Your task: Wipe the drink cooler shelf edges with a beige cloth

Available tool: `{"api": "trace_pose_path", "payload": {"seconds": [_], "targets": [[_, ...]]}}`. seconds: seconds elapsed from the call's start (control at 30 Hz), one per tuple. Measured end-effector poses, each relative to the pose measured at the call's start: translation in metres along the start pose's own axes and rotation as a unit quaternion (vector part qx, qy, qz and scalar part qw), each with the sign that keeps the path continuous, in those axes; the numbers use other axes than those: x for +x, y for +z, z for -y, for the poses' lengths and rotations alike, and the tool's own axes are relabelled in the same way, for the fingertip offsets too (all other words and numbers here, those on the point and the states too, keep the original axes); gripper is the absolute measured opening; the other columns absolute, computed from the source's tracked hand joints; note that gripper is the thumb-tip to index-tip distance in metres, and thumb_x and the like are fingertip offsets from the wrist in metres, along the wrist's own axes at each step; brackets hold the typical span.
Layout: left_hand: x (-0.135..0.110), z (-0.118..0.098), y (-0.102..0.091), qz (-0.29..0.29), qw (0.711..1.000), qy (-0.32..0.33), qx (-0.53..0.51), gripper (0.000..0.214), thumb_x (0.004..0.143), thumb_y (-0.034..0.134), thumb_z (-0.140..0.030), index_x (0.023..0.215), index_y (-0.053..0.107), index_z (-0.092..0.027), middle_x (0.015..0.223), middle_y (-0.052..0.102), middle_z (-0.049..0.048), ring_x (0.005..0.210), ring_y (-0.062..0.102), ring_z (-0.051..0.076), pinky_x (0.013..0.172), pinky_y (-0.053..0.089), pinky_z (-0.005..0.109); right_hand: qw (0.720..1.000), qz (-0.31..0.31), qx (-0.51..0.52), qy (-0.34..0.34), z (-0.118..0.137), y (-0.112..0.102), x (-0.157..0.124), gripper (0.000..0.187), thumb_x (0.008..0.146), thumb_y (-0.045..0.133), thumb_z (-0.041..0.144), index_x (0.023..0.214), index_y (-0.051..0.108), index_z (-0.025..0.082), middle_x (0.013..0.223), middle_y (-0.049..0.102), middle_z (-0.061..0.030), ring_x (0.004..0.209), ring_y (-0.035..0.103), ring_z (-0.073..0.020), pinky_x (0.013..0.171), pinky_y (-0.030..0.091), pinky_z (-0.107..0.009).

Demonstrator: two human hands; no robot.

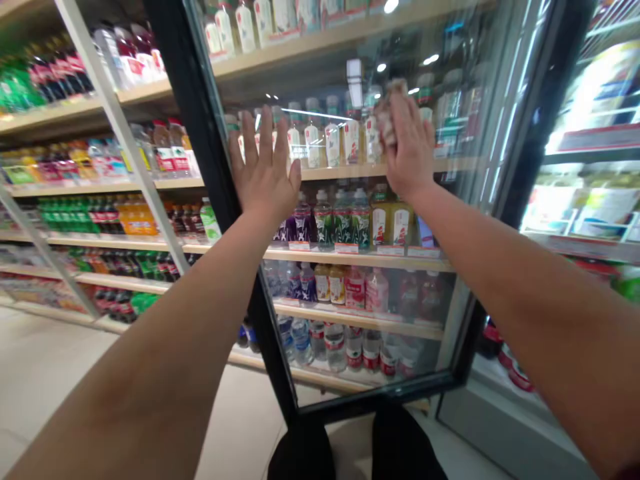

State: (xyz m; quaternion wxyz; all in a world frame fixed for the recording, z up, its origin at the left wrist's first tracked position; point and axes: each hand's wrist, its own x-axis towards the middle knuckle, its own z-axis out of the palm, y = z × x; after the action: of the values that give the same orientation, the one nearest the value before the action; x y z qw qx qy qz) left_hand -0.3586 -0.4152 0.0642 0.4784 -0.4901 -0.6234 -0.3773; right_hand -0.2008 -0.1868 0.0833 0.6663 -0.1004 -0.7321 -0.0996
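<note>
A glass door [320, 220] with a black frame stands swung open in front of me. My left hand [265, 163] lies flat on the glass near the frame's left side, fingers spread, holding nothing. Higher up and to the right, my right hand [410, 143] presses a crumpled, light-coloured cloth [386, 123] against the pane. Part of the cloth is hidden under its fingers. Through the glass, rows of bottles [353, 217] show on shelves behind both hands.
Shelves of bottled drinks [105, 213] run along the left, with a white upright post [120, 127] before them. More bottles stand in the lit cooler [583, 200] at right. Pale floor [45, 387] shows lower left; my legs [303, 453] are close below the door.
</note>
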Motion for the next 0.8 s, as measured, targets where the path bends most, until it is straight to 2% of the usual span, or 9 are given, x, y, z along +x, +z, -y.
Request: {"api": "trace_pose_path", "payload": {"seconds": [0.07,0.13,0.17,0.23,0.33,0.43,0.53,0.7,0.8], "targets": [[-0.002,0.001,0.000,0.004,1.000,-0.001,0.013,0.074,0.090,0.049,-0.045,0.159,0.026,-0.032,0.164,0.006,-0.0141,0.152,-0.008,0.019,0.126,-0.015,0.039,0.994,-0.067,0.005,0.085,0.004,0.010,0.032,0.064,0.090,0.029,0.032,0.153,0.034,0.023,0.161,0.034,0.0005,0.150,0.028,-0.0212,0.120,0.028,-0.053],[-0.003,0.000,-0.001,0.010,1.000,0.000,0.027,0.075,0.090,0.048,-0.045,0.159,0.025,-0.027,0.164,0.005,-0.0126,0.153,-0.009,0.019,0.126,-0.016,0.039,0.979,-0.121,-0.006,0.162,0.013,0.019,0.051,0.060,0.091,0.023,0.035,0.147,0.043,0.032,0.159,0.038,0.0055,0.148,0.030,-0.0210,0.119,0.030,-0.054],[-0.005,-0.001,-0.001,0.014,1.000,0.001,0.026,0.075,0.090,0.048,-0.045,0.159,0.025,-0.027,0.164,0.004,-0.0132,0.153,-0.010,0.019,0.126,-0.017,0.039,0.977,-0.132,-0.011,0.166,0.019,0.022,0.054,0.058,0.090,0.024,0.037,0.144,0.046,0.037,0.157,0.039,0.0079,0.148,0.031,-0.0213,0.118,0.031,-0.054],[-0.005,-0.002,-0.003,0.019,1.000,-0.002,0.008,0.073,0.091,0.047,-0.046,0.159,0.025,-0.032,0.164,0.004,-0.0161,0.152,-0.012,0.019,0.125,-0.019,0.040,0.992,-0.105,-0.009,0.074,0.030,0.024,0.051,0.058,0.089,0.030,0.040,0.145,0.046,0.034,0.158,0.039,0.0080,0.150,0.030,-0.0216,0.120,0.028,-0.052],[0.005,-0.003,-0.005,0.023,0.999,-0.015,0.037,0.069,0.092,0.049,-0.044,0.157,0.028,-0.035,0.165,0.007,-0.0153,0.153,-0.012,0.019,0.125,-0.019,0.043,0.997,-0.026,0.023,-0.066,0.038,0.020,0.037,0.060,0.084,0.038,0.044,0.143,0.044,0.045,0.156,0.037,0.0160,0.150,0.029,-0.0177,0.124,0.025,-0.046],[0.031,0.001,-0.003,-0.026,0.988,0.009,0.154,0.063,0.098,0.045,-0.038,0.157,0.023,-0.034,0.165,0.003,-0.0144,0.148,-0.025,0.006,0.120,-0.026,0.032,0.995,-0.009,0.049,-0.084,0.037,0.015,0.032,0.057,0.082,0.037,0.043,0.137,0.045,0.056,0.153,0.039,0.0223,0.149,0.031,-0.0148,0.123,0.027,-0.043],[0.057,0.006,0.002,-0.064,0.963,0.049,0.256,0.063,0.104,0.040,-0.040,0.156,0.007,-0.037,0.164,-0.006,-0.0185,0.117,-0.055,-0.007,0.101,-0.040,0.018,0.996,-0.051,0.041,-0.058,0.031,0.015,0.034,0.056,0.086,0.031,0.034,0.136,0.047,0.053,0.151,0.043,0.0200,0.147,0.035,-0.0114,0.120,0.032,-0.043],[0.064,0.006,0.005,-0.021,0.954,0.028,0.297,0.058,0.109,0.030,-0.043,0.155,-0.004,-0.033,0.166,-0.004,-0.0065,0.105,-0.059,-0.002,0.094,-0.044,0.022,0.988,-0.151,0.001,0.029,0.028,0.025,0.039,0.059,0.087,0.028,0.021,0.140,0.053,0.032,0.151,0.049,0.0055,0.145,0.039,-0.0134,0.115,0.040,-0.044],[0.058,0.003,0.006,0.000,0.954,0.011,0.299,0.055,0.110,0.024,-0.044,0.156,-0.005,-0.033,0.166,-0.004,-0.0043,0.105,-0.057,-0.002,0.097,-0.042,0.020,0.985,-0.160,-0.019,0.059,0.041,0.031,0.044,0.054,0.090,0.033,0.025,0.140,0.055,0.026,0.151,0.050,0.0007,0.146,0.039,-0.0205,0.116,0.039,-0.047]]}}
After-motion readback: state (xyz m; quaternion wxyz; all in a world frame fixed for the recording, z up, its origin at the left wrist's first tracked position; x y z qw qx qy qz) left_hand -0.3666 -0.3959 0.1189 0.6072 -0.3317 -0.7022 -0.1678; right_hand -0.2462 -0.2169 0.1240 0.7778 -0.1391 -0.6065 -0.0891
